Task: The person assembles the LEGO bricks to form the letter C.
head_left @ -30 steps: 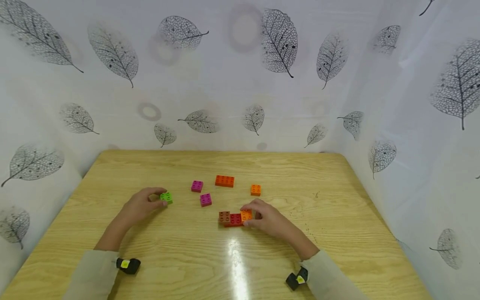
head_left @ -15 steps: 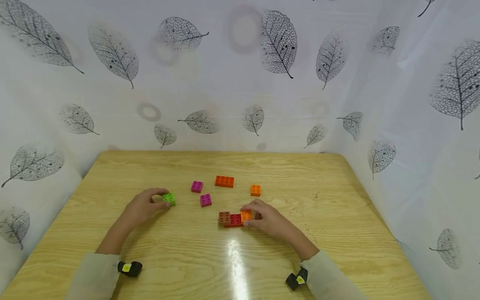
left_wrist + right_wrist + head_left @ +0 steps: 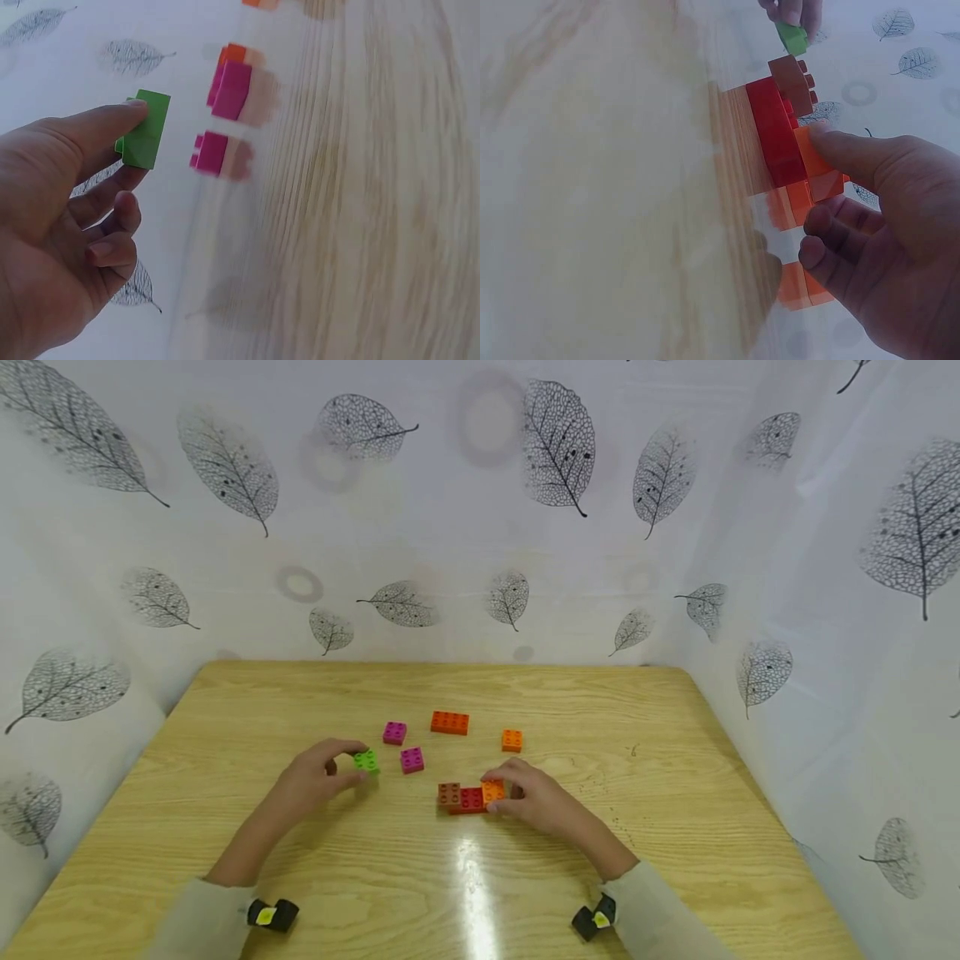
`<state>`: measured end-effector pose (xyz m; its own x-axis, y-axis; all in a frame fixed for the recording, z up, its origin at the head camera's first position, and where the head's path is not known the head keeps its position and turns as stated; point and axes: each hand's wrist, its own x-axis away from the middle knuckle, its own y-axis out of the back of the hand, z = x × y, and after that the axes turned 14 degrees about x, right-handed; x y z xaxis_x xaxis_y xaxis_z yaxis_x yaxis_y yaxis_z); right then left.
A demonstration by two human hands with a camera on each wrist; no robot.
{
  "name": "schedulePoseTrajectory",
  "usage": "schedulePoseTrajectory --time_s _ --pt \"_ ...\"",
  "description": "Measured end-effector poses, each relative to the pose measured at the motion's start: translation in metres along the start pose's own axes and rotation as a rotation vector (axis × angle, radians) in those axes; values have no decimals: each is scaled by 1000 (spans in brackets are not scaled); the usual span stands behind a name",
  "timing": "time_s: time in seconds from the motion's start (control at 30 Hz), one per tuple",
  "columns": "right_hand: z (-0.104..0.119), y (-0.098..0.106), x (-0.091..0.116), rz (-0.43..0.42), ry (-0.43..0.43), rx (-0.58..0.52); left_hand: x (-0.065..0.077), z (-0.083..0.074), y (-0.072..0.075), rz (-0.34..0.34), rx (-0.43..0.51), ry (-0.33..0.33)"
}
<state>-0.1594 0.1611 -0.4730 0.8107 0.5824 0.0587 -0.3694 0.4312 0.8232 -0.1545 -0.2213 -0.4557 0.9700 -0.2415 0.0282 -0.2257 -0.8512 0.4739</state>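
My left hand pinches a lime-green toy brick between thumb and fingers. In the left wrist view, this green brick is held above the tabletop. My right hand grips an orange brick that sits on the right end of a longer red brick. On that red brick's left end is a brown brick, with red studs showing between the two. The right wrist view shows the thumb pressing the orange brick from the side.
Two magenta bricks, one farther back and one nearer, lie between the hands. Behind them is a long red-orange brick. A small orange brick stands to its right. Leaf-printed cloth surrounds the wooden table.
My left hand has carried the green brick to the right, closer to the nearer magenta brick. The right hand has stayed on the orange brick.
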Motion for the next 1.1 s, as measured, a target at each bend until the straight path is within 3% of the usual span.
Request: schedulePoseTrajectory --time_s 0.5,0.77,1.1 --pt "0 0 0 -2 -11 11 -6 -23 -48 79 26 -102" --pt "0 0 0 -3 -18 7 -10 -35 -70 124 32 -119" --pt "0 0 0 4 -18 7 -15 -40 -84 160 23 -62"
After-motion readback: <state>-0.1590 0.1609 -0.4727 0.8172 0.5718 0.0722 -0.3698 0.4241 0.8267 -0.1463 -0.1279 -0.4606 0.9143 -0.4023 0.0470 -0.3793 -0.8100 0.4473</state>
